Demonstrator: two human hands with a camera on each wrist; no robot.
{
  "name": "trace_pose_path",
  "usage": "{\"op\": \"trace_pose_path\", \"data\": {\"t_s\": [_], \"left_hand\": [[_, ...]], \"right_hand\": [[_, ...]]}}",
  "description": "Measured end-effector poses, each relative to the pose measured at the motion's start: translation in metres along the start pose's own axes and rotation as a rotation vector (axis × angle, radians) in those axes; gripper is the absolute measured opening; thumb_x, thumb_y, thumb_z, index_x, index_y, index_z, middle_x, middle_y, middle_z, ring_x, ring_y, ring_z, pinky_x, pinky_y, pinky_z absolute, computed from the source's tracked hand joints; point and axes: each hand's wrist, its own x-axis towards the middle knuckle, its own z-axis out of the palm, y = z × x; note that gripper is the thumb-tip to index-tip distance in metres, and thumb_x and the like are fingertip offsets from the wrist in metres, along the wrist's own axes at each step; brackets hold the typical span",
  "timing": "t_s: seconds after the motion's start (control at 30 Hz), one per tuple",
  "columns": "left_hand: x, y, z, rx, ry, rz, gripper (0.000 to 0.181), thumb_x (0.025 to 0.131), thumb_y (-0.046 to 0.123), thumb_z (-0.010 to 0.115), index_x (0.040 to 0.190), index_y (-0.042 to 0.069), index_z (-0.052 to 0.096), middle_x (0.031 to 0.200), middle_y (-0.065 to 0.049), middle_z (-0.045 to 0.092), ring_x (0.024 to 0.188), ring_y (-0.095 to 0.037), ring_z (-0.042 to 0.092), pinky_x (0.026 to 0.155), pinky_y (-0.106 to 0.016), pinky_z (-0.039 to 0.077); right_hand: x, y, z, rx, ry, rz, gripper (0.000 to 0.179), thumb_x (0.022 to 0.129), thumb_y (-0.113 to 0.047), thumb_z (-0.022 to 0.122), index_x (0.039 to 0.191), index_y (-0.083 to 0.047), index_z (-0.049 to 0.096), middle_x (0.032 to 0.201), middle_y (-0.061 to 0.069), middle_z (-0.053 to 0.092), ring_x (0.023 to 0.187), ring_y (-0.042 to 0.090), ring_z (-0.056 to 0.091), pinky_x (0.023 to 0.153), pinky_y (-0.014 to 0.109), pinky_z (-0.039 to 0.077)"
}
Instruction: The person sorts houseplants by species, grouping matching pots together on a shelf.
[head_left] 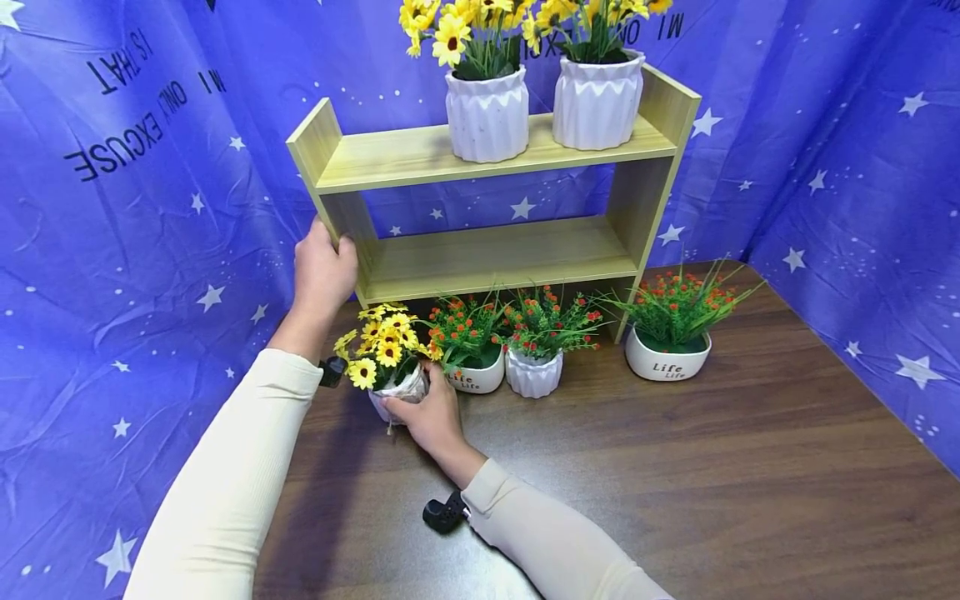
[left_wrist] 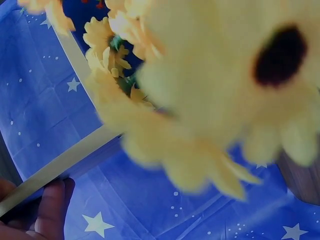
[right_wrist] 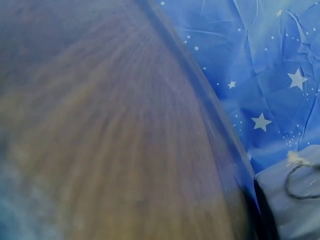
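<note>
In the head view, my left hand (head_left: 324, 271) grips the left side panel of a two-tier wooden shelf (head_left: 390, 158). Its fingers (left_wrist: 50, 207) wrap the panel's edge in the left wrist view. Lower down, my right hand (head_left: 433, 414) holds a potted yellow flower plant (head_left: 386, 346) by its light-coloured pot, thumb in front and fingers on the far right side. A twine tie hangs on that pot (right_wrist: 295, 205) in the right wrist view. Blurred yellow petals (left_wrist: 200, 115) fill much of the left wrist view. The plant is in front of the shelf's left leg.
Two ribbed white pots (head_left: 487, 117) of yellow flowers stand on the shelf's top board. Below, an oval "Life" pot (head_left: 480, 377) and a ribbed pot (head_left: 534, 375) hold red-flowered plants. Another "Life" pot (head_left: 667, 360) sits right on the brown table (head_left: 675, 467). Blue star-patterned cloth (head_left: 187, 250) hangs behind.
</note>
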Motion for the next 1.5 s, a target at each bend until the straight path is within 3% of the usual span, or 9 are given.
{"op": "trace_pose_path", "data": {"t_s": [0.2, 0.53, 0.77, 1.03, 1.17, 1.33, 1.5], "left_hand": [[0.001, 0.001, 0.0, 0.009, 0.014, -0.011, 0.029, 0.096, 0.011, 0.046, 0.121, -0.001, 0.055, 0.121, -0.026, 0.064, 0.113, -0.044, 0.059, 0.095, -0.054, 0.044], [0.0, 0.002, 0.004, -0.007, 0.004, -0.005, 0.03, 0.097, 0.012, 0.046, 0.123, -0.002, 0.054, 0.121, -0.027, 0.064, 0.112, -0.044, 0.06, 0.095, -0.053, 0.046], [0.0, 0.001, 0.006, -0.001, 0.016, 0.047, 0.029, 0.096, 0.01, 0.047, 0.12, -0.004, 0.055, 0.117, -0.03, 0.064, 0.11, -0.046, 0.061, 0.093, -0.054, 0.046], [0.0, 0.0, 0.003, 0.006, 0.015, 0.042, 0.029, 0.097, 0.01, 0.046, 0.121, -0.003, 0.055, 0.117, -0.028, 0.065, 0.111, -0.046, 0.061, 0.094, -0.055, 0.046], [0.0, -0.003, 0.004, 0.008, 0.033, 0.067, 0.028, 0.096, 0.011, 0.047, 0.118, -0.003, 0.056, 0.113, -0.029, 0.066, 0.109, -0.048, 0.061, 0.09, -0.057, 0.045], [-0.001, -0.002, 0.002, 0.017, 0.038, 0.052, 0.027, 0.095, 0.01, 0.047, 0.117, -0.003, 0.056, 0.113, -0.03, 0.065, 0.109, -0.05, 0.06, 0.089, -0.058, 0.044], [-0.002, -0.001, 0.0, -0.002, 0.045, 0.071, 0.028, 0.094, 0.008, 0.048, 0.116, -0.005, 0.056, 0.112, -0.031, 0.066, 0.107, -0.051, 0.06, 0.087, -0.059, 0.044]], "right_hand": [[-0.002, -0.003, -0.006, 0.027, 0.009, -0.018, 0.072, 0.064, -0.032, 0.09, 0.125, -0.009, 0.059, 0.115, 0.008, 0.065, 0.106, 0.025, 0.06, 0.092, 0.041, 0.047], [-0.003, -0.001, -0.012, 0.044, -0.001, 0.027, 0.072, 0.065, -0.032, 0.09, 0.125, -0.008, 0.058, 0.118, 0.01, 0.064, 0.108, 0.025, 0.06, 0.094, 0.04, 0.047], [-0.007, -0.005, -0.023, 0.128, 0.004, -0.004, 0.069, 0.064, -0.029, 0.09, 0.122, -0.012, 0.058, 0.116, 0.004, 0.063, 0.106, 0.02, 0.058, 0.094, 0.038, 0.046], [-0.014, -0.03, -0.049, 0.202, 0.011, -0.075, 0.072, 0.067, -0.026, 0.088, 0.13, -0.011, 0.056, 0.121, 0.006, 0.063, 0.11, 0.02, 0.058, 0.095, 0.039, 0.046], [-0.015, -0.046, -0.062, 0.266, 0.024, -0.099, 0.071, 0.068, -0.023, 0.087, 0.131, -0.012, 0.055, 0.119, 0.005, 0.063, 0.105, 0.02, 0.059, 0.088, 0.037, 0.049], [-0.012, -0.062, -0.077, 0.353, 0.029, -0.117, 0.069, 0.07, -0.02, 0.086, 0.131, -0.012, 0.054, 0.117, 0.006, 0.063, 0.093, 0.019, 0.063, 0.073, 0.032, 0.055], [-0.006, -0.076, -0.089, 0.383, 0.06, -0.169, 0.068, 0.07, -0.018, 0.085, 0.13, -0.009, 0.055, 0.119, 0.007, 0.062, 0.101, 0.023, 0.061, 0.076, 0.035, 0.055]]}}
